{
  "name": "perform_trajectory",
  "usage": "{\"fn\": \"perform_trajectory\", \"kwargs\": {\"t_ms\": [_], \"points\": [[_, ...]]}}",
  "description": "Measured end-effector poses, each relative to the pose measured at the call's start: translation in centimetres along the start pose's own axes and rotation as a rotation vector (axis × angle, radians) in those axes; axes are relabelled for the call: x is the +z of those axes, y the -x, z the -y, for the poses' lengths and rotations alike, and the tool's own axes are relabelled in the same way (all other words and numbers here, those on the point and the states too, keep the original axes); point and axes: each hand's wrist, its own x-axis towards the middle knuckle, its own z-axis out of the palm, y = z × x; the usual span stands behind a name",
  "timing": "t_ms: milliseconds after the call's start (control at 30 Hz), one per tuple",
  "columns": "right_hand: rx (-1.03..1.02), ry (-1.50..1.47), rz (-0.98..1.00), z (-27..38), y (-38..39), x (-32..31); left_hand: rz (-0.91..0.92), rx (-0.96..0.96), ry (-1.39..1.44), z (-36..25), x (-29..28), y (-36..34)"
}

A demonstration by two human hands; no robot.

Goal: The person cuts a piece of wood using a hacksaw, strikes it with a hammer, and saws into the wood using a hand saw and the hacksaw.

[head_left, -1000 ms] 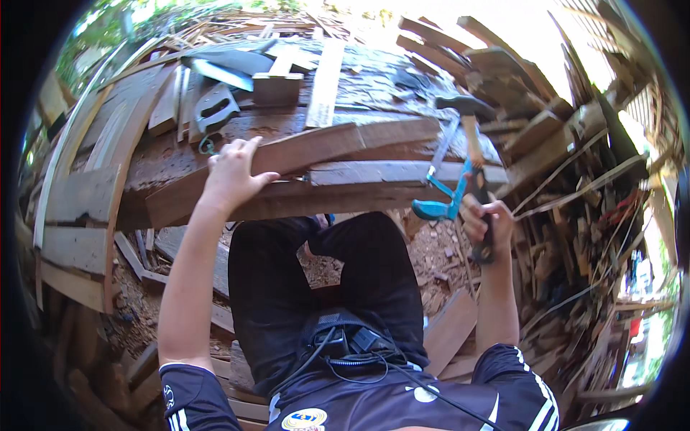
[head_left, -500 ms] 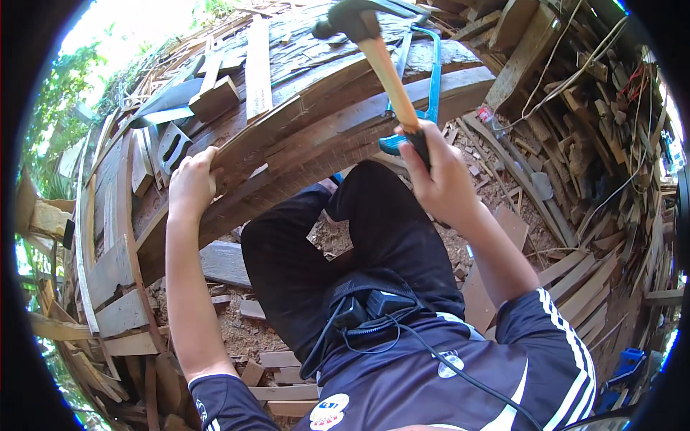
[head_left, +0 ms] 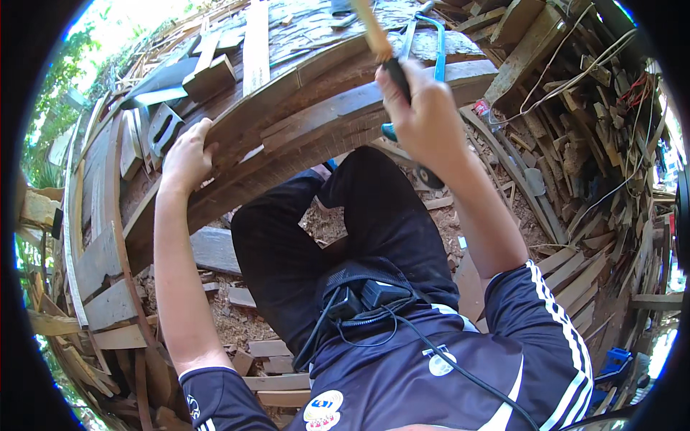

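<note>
My left hand (head_left: 188,156) is closed round the left end of a thin brown board (head_left: 291,87), which lies along the front of a heavy wooden beam (head_left: 338,108). My right hand (head_left: 430,122) grips the black handle end of a hammer (head_left: 371,30) with a pale wooden shaft. The hammer is raised over the beam and blurred; its head is hard to make out at the top edge. Behind the right hand lies a blue-framed hacksaw (head_left: 440,52), partly covered by it. Beside the left hand rests a handsaw with a grey handle (head_left: 167,131).
A wood block (head_left: 208,77) and a pale upright strip (head_left: 256,50) lie on the work surface. Stacked scrap wood (head_left: 575,136) with loose cables (head_left: 557,97) rises on the right. Wood chips and offcuts (head_left: 269,348) cover the ground round my legs.
My right hand has moved up and left with the hammer, and the hammer's head has swung toward the top edge. My left hand keeps its hold on the board. The view has shifted slightly.
</note>
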Motion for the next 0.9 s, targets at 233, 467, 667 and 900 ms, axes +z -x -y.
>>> {"fn": "perform_trajectory", "kwargs": {"t_ms": [233, 467, 667, 900], "points": [[0.1, 0.184, 0.077, -1.8, -1.0, 2.8, -0.053, 0.015, -0.036, 0.8, 0.8, -0.3], [0.066, 0.166, 0.28, -4.2, -0.4, 2.8, -0.022, 0.014, -0.055, 1.0, 1.3, -0.6], [-0.467, 0.32, -0.108, 2.9, -5.6, -2.1, -0.002, -0.034, -0.046, 1.0, 0.6, -0.3], [-0.088, 0.255, -0.149, -0.4, -5.4, -0.5, -0.053, -0.009, -0.061, 1.0, 1.0, -0.6]]}}
